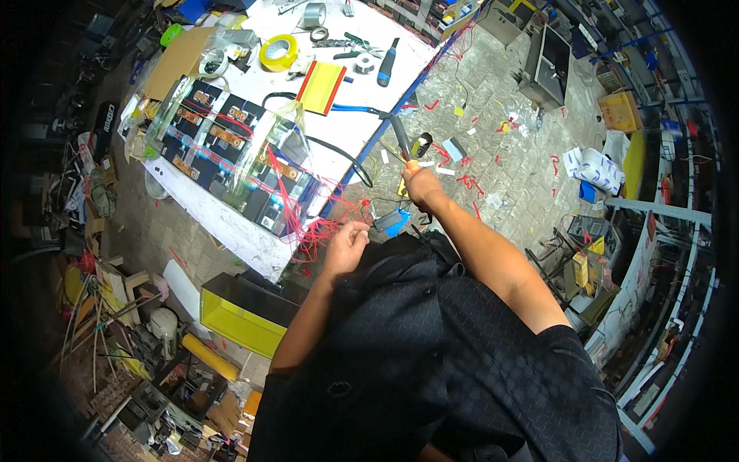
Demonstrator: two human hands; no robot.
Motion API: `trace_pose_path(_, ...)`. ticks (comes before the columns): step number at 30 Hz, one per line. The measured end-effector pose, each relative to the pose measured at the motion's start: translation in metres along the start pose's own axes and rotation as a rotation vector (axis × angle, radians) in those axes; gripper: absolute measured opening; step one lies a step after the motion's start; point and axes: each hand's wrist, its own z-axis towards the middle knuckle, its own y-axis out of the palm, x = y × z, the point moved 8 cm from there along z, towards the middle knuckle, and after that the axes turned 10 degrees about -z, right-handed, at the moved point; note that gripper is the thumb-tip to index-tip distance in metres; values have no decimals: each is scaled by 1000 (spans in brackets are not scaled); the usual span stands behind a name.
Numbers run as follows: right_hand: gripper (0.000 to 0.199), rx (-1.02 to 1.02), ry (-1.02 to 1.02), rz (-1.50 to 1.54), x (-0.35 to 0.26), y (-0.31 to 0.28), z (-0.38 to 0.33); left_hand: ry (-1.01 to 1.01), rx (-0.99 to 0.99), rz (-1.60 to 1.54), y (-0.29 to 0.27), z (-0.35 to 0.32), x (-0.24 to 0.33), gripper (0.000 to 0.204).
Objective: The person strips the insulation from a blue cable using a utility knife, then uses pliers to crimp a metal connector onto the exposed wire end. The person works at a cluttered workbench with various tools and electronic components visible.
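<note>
My right hand [421, 190] is closed around an orange-handled tool [413, 165] beside the table's right edge; its exact kind I cannot make out. Just beyond the tool, a dark grey sleeve-like piece [400, 137] hangs past the edge, in line with blue cables [354, 108] on the table. My left hand [348, 246] is curled, fingertips together, near the table's front corner. Close to it spreads a tangle of thin red wires [296, 208], coming from a battery pack [227, 138] with dark cells and copper-coloured connectors. Anything between the left fingers is hidden or too small to name.
On the white table [385, 104] lie a yellow panel with red edges [322, 88], yellow tape roll [279, 52], grey tape roll [314, 14] and blue-black handled tool [388, 63]. Scraps litter the floor [500, 154]. A yellow-black box [242, 312] stands at left; metal shelving [662, 292] at right.
</note>
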Motion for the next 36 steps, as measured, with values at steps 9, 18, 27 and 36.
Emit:
trace_pose_path(9,64,8,-6,-40,-3,0,-1,37,-10,-40,5,0,-3,17)
trace_pose_path(18,76,19,10,-38,-3,0,-2,3,-23,-21,4,-3,-9,20)
trace_pose_path(27,74,-2,-77,51,10,22,19,27,3,10,2,0,-9,20)
trace_pose_path(36,62,-240,13,624,-10,13,-23,38,11,-8,-1,3,-12,18)
